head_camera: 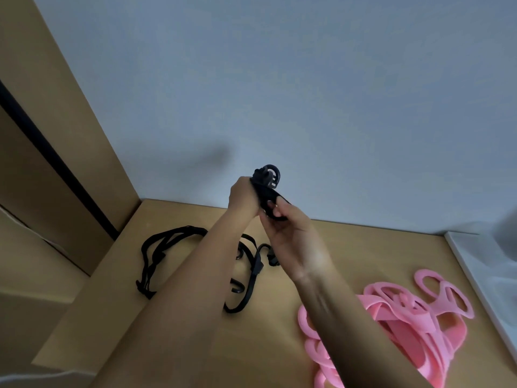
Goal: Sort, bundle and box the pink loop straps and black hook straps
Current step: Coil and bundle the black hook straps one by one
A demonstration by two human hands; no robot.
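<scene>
Both hands are raised above the wooden table (195, 317), near the wall. My left hand (242, 198) grips the upper part of a black hook strap bundle (265, 180), whose hook ends stick out above the fist. My right hand (288, 225) pinches the lower part of the same bundle from the right. More black hook straps (165, 253) lie loose on the table under my left forearm. A pile of pink loop straps (414, 317) lies on the table at the lower right, partly hidden by my right forearm.
A tall cardboard box (56, 163) stands at the left edge of the table. A white tray or lid (481, 275) sits at the far right. The pale wall (279, 79) rises just behind the table.
</scene>
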